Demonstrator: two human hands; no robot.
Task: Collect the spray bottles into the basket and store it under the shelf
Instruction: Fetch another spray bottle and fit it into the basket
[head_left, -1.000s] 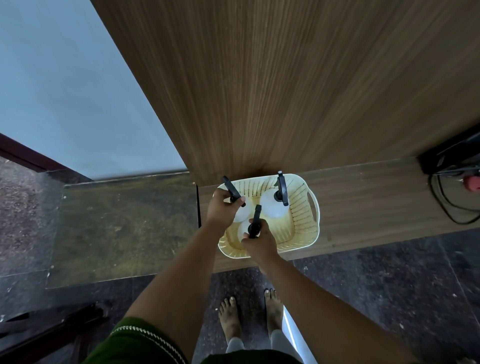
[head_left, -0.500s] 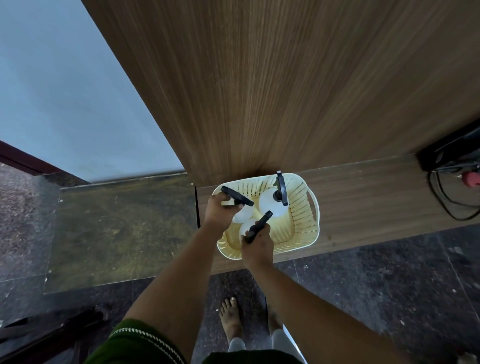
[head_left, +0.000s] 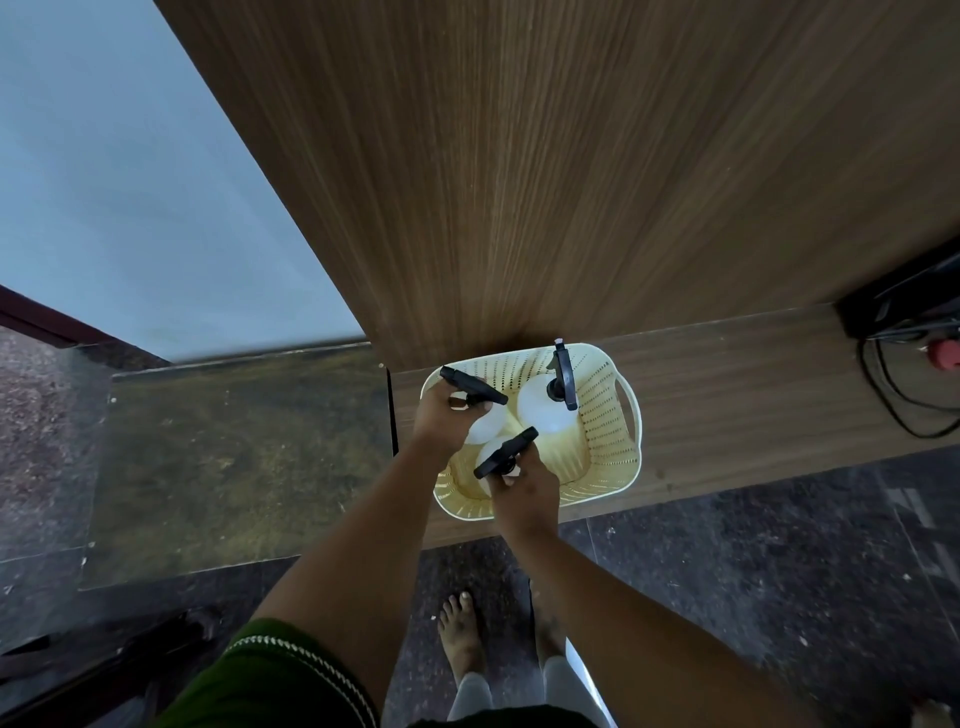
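Note:
A cream perforated plastic basket (head_left: 610, 441) stands on a low wooden ledge (head_left: 753, 395) against a wood panel wall. Three white spray bottles with black trigger heads are inside it. My left hand (head_left: 441, 421) grips the neck of the left bottle (head_left: 483, 423), its trigger pointing right. My right hand (head_left: 524, 493) holds the neck of the front bottle (head_left: 501, 452), its trigger slanted up to the right. The third bottle (head_left: 543, 410) stands free at the back of the basket, untouched.
A worn greenish stone slab (head_left: 234, 457) lies left of the ledge. Black cables (head_left: 893, 384) and a dark device sit at the ledge's right end, with a red item beside them. My bare feet (head_left: 460, 639) stand on the dark speckled floor below.
Both held bottles have been turned: the left trigger swung from pointing up-left to pointing right, and the front trigger tilted from upright to slanting right. The basket stayed put.

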